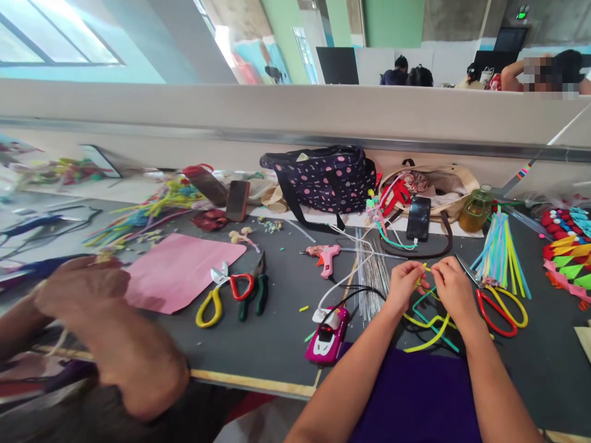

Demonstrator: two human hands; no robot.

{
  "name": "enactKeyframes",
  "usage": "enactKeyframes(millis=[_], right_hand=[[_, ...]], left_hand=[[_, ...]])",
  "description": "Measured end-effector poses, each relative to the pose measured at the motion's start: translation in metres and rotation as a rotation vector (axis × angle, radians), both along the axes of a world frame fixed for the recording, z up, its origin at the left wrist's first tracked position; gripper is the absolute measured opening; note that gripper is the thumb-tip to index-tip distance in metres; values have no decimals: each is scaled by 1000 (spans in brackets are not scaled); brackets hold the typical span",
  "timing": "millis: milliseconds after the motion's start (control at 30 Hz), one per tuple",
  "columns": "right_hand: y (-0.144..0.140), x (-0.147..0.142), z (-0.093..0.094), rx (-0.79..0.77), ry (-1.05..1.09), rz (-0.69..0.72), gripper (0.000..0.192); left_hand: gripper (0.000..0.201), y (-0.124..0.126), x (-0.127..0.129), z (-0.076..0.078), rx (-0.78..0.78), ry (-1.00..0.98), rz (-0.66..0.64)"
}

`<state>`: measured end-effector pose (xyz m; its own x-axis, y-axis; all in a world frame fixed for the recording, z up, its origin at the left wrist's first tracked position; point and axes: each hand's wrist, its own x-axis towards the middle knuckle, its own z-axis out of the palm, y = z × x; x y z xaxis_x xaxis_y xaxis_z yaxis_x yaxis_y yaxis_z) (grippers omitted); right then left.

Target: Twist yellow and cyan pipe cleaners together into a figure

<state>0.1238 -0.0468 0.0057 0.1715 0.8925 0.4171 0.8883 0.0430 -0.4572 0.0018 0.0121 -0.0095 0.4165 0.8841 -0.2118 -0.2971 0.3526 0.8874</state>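
Note:
My left hand (406, 283) and my right hand (451, 286) meet close together above the dark tabletop, fingertips pinched on a yellow pipe cleaner (426, 267). Below and between them lie more yellow and green pipe cleaners (436, 339), some bent. To the right of my right hand are scissors with red and yellow handles (497, 312). Behind these stands a bundle of pastel pipe cleaners (503, 255). Thin metal wires (372, 271) lie left of my left hand. My fingers hide part of the held piece.
A pink glue gun (327, 255), magenta power strip (329, 337), pliers (258, 292), another pair of scissors (213, 301) and pink sheet (184, 271) lie leftward. A co-worker's blurred hands (87, 289) are at far left. A patterned bag (327, 181), phone (419, 216) and glass bottle (475, 209) stand behind.

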Motion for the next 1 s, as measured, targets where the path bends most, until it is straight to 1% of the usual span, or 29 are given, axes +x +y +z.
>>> enactKeyframes(millis=[133,400,600,700,833,1000], right_hand=[[0,0,-2,9,-17,-4,24],[-1,-6,1,-33,-98,-43,23],[0,-4,-2,10,-46,-45,23],[0,-3,-2,34,-28,-68,22],[-1,-4,1,28,-78,-92,31],[-1,-3,1,15,-88,-111,29]], left_hand=[[28,-1,-2,1,-11,6,-1],[20,-2,0,2,26,67,45],[21,0,-2,1,21,101,48],[19,1,-3,0,11,112,55],[19,1,-3,0,12,105,54],[20,1,-3,2,-5,99,51]])
